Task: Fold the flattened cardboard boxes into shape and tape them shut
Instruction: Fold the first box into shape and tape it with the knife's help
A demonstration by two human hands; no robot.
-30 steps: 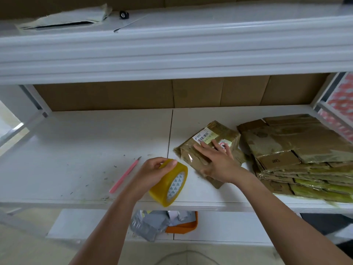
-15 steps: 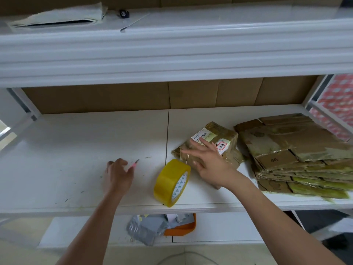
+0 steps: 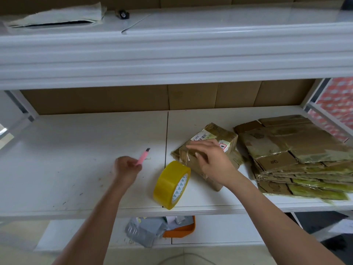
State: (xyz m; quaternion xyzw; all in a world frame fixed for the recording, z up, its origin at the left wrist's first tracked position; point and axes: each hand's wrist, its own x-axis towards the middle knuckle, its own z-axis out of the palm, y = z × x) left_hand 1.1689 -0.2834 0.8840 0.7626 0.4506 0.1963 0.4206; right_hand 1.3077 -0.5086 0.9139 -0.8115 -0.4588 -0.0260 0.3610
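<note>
L hand (image 3: 127, 167) grips pink cutter (image 3: 143, 156), blade pointing far-right twd taut tape strand running from roll (image 3: 172, 185) up to box (image 3: 207, 153), just right of it, w/ R hand (image 3: 214, 159) fingers spread, pressing box top.

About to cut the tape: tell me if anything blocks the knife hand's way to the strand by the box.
Nothing visible does. Bare shelf lies between the left hand with the pink knife and the tape strand, which runs from the roll to the box.
</note>
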